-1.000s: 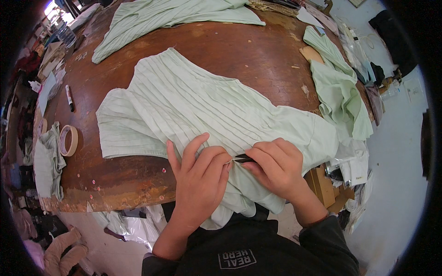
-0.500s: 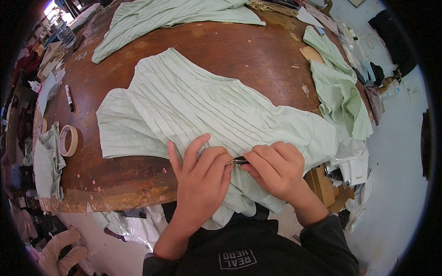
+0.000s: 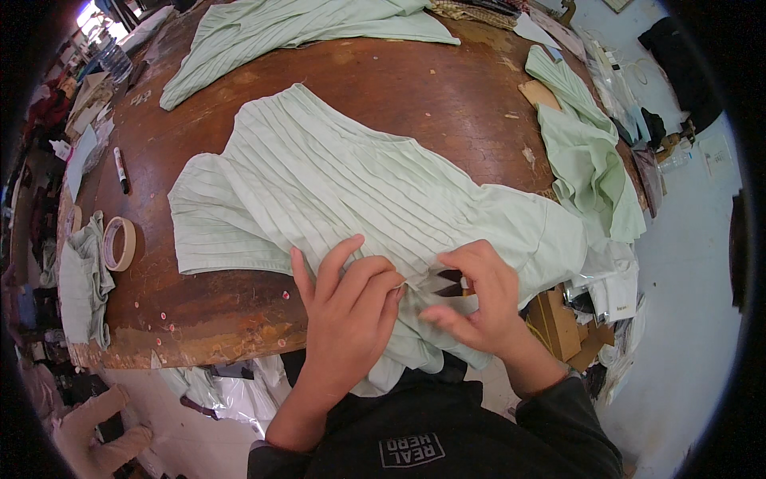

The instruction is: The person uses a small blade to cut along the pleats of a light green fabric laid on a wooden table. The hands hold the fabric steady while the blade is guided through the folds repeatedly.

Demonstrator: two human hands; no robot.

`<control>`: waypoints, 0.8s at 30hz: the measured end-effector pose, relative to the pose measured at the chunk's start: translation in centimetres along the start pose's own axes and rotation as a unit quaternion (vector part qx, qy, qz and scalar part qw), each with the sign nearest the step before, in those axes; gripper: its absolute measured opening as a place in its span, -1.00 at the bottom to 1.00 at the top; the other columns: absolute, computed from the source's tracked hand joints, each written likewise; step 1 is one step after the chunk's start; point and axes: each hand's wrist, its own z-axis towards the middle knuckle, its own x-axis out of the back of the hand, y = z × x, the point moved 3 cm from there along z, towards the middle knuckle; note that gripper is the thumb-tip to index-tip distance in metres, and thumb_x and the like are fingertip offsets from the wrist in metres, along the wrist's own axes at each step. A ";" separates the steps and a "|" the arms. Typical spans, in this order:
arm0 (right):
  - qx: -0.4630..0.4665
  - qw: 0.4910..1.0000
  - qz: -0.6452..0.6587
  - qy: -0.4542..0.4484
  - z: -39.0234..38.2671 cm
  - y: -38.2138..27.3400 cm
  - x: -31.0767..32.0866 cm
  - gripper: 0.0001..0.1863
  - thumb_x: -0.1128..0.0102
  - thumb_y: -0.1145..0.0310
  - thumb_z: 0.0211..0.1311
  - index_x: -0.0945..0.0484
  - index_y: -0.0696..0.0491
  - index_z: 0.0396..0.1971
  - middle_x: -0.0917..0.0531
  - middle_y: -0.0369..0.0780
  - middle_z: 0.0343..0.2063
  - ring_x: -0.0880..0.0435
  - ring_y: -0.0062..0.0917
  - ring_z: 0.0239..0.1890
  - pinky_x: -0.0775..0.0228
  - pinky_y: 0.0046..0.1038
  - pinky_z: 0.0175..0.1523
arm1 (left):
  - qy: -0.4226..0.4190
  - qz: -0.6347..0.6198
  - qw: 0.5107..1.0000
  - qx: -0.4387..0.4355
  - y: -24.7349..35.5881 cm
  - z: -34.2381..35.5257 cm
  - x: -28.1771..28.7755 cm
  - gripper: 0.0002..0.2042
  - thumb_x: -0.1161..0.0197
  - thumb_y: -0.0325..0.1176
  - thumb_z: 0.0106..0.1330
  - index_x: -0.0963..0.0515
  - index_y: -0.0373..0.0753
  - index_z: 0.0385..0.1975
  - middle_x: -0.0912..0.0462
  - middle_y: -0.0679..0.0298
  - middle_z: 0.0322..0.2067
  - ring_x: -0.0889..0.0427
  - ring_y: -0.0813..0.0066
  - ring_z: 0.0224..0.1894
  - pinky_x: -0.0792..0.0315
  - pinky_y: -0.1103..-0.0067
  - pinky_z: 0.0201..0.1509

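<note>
A pale green pleated garment (image 3: 319, 176) lies spread over the near part of the wooden table, its lower part hanging past the front edge. My left hand (image 3: 347, 311) rests on it, thumb and index finger pinching a small fold of the cloth. Just right of that pinch, my right hand (image 3: 483, 299) holds small thread snips (image 3: 452, 283). Their dark blades are apart and point left toward the pinched fold, with a small gap between. The thumb and fingers of this hand are spread around the snips, and the handle is partly hidden.
The brown table (image 3: 231, 319) carries a roll of tape (image 3: 119, 244), a marker (image 3: 120, 170) and a folded cloth (image 3: 85, 279) at left. More pale green garments (image 3: 303, 24) lie at the far side and at right (image 3: 586, 156). A cardboard box (image 3: 556, 323) stands beside the right edge.
My right hand has drawn slightly right, away from the pinched fold, and the snips' blades have opened. My left hand stays where it was. A person's legs at lower left have shifted.
</note>
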 end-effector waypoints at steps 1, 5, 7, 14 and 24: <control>-0.056 0.997 0.047 -0.010 -0.1 -0.2 -0.1 -0.58 -0.43 0.40 -0.23 -0.55 0.10 -0.26 -0.56 -0.25 -0.45 -0.53 -0.34 -0.49 -0.37 -0.39 -0.43 | 0.001 -0.003 1.000 -0.002 -0.2 -0.1 -0.1 -0.85 -0.30 -0.45 0.06 -0.56 -0.12 -0.36 -0.53 0.39 -0.17 -0.33 0.23 0.21 0.26 -0.03 0.37; 0.022 0.997 0.010 -0.074 -2.9 1.2 -2.4 -0.55 -0.33 0.48 -0.37 -0.53 0.08 -0.28 -0.56 -0.20 -0.45 -0.56 -0.29 -0.45 -0.40 -0.39 -0.40 | 0.007 0.055 0.998 -0.013 -0.3 -1.0 0.2 -0.80 -0.31 -0.46 -0.02 -0.57 -0.07 -0.36 -0.52 0.35 -0.09 -0.31 0.16 0.24 0.22 -0.06 0.36; 0.053 0.997 0.018 -0.056 -3.5 1.1 -2.9 -0.55 -0.33 0.49 -0.39 -0.54 0.09 -0.29 -0.56 -0.21 -0.45 -0.56 -0.30 -0.47 -0.39 -0.38 -0.42 | 0.016 0.061 0.998 -0.014 -1.0 -2.0 0.1 -0.79 -0.30 -0.46 -0.05 -0.57 -0.05 -0.37 -0.51 0.34 -0.05 -0.30 0.13 0.24 0.22 -0.07 0.36; 0.180 0.982 -0.054 0.023 -4.7 0.0 -4.2 -0.68 -0.30 0.52 -0.31 -0.60 0.15 -0.37 -0.53 -0.25 -0.47 -0.49 -0.47 -0.58 -0.29 -0.49 -0.54 | 0.000 0.080 0.996 0.034 -1.1 -3.0 0.8 -0.86 -0.23 -0.41 0.01 -0.54 -0.12 -0.39 -0.44 0.21 0.03 -0.27 0.08 0.25 0.12 -0.01 0.34; 0.215 0.972 -0.047 0.079 -4.8 0.1 -5.2 -0.73 -0.36 0.58 -0.27 -0.62 0.16 -0.42 -0.51 -0.25 -0.50 -0.39 -0.54 -0.68 -0.12 -0.53 -0.62 | 0.011 0.095 0.991 0.088 -0.9 -2.2 -0.4 -0.87 -0.27 -0.27 0.14 -0.52 -0.16 -0.44 -0.40 0.22 0.02 -0.30 0.13 0.18 0.09 -0.02 0.26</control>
